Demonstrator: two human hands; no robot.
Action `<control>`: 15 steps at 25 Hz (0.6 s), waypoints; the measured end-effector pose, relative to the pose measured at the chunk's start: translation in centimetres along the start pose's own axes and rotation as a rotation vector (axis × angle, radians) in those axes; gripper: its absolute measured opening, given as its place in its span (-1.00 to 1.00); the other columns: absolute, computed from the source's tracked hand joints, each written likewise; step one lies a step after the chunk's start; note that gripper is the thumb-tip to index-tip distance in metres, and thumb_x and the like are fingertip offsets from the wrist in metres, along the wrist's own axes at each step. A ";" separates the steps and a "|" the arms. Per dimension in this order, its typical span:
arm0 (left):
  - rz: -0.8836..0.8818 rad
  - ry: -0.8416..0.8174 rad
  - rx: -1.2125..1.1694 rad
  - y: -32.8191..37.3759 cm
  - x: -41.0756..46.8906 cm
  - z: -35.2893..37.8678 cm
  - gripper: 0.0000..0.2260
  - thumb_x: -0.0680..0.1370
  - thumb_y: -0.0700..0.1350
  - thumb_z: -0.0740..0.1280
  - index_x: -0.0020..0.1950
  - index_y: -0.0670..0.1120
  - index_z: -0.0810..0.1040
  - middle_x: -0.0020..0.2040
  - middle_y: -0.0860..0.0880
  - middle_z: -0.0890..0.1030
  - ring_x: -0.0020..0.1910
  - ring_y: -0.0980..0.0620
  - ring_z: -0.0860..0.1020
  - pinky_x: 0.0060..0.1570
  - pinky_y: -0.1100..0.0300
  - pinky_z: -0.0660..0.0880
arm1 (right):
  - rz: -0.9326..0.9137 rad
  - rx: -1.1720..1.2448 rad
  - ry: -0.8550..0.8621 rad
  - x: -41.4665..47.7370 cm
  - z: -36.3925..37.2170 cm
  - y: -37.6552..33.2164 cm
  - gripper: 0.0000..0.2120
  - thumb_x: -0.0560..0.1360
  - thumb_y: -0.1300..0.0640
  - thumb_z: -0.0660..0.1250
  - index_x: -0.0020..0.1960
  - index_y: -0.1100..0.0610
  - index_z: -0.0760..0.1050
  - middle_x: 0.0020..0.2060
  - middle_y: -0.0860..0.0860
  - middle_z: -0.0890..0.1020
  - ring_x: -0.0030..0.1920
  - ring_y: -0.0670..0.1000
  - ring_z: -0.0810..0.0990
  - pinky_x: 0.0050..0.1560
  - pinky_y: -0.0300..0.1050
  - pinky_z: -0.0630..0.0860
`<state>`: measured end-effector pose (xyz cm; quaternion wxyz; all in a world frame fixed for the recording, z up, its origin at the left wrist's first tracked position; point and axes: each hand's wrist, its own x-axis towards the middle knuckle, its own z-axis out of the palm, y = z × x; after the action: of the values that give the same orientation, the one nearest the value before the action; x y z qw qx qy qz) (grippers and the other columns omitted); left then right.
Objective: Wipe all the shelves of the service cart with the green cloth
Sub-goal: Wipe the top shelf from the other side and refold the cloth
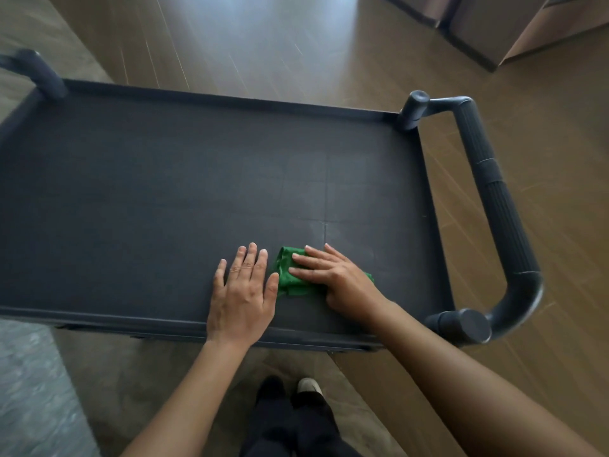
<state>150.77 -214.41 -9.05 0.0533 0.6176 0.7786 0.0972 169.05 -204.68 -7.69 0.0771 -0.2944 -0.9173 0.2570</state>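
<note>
Cloth (pixel 287 275) under right hand (pixel 336 278) (flat).

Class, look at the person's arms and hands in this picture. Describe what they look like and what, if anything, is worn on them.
The left hand and right hand are bare: no gloves, rings or watch show. The left arm and right arm are bare too, with no sleeve in view.

1. Dim overall; pale glare streaks the floor (pixel 263 44) beyond the cart (pixel 131 192).
2. Corner post (pixel 39 74) at the cart's far left is blurred.
3. Wide-angle distortion bows the cart's rim.
</note>
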 end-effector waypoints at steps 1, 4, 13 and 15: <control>0.002 0.004 0.003 0.1 0.0 -0.1 -0.45 0.62 0.13 -0.08 0.45 -0.14 0.37 0.46 -0.11 0.35 0.47 -0.06 0.29 0.42 -0.15 0.22 | 0.036 -0.007 0.013 1.2 -0.4 0.5 -0.29 0.27 0.49 0.21 0.36 0.04 0.45 0.40 -0.01 0.39 0.48 0.01 0.19 0.49 -0.10 -0.08; 0.005 0.006 0.005 0.2 -0.2 -0.1 -0.47 0.62 0.11 -0.04 0.43 -0.16 0.40 0.44 -0.12 0.38 0.45 -0.07 0.31 0.39 -0.16 0.26 | 0.144 -0.033 0.028 6.0 -2.2 3.0 -0.25 0.21 0.49 0.17 0.36 0.08 0.44 0.41 0.04 0.37 0.49 0.06 0.20 0.48 -0.07 -0.09; 0.002 0.027 0.007 -0.1 0.0 0.2 -0.50 0.63 0.10 -0.04 0.44 -0.13 0.38 0.45 -0.10 0.36 0.47 -0.04 0.28 0.42 -0.13 0.22 | 0.386 -0.094 0.050 17.4 -6.9 9.7 -0.24 0.35 0.50 0.10 0.47 -0.01 0.28 0.49 -0.05 0.22 0.53 -0.03 0.02 0.49 -0.03 -0.26; 0.002 0.031 0.005 -0.1 -0.1 0.1 -0.50 0.63 0.09 -0.04 0.44 -0.13 0.38 0.45 -0.09 0.36 0.47 -0.03 0.28 0.42 -0.13 0.23 | 0.388 -0.098 0.037 17.3 -6.8 9.5 -0.23 0.36 0.50 0.10 0.48 -0.01 0.25 0.51 -0.03 0.19 0.53 -0.03 0.00 0.49 -0.08 -0.22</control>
<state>150.72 -214.51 -9.21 0.0395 0.6171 0.7788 0.1049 161.72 -185.12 -6.96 0.0285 -0.4738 -0.8531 0.2167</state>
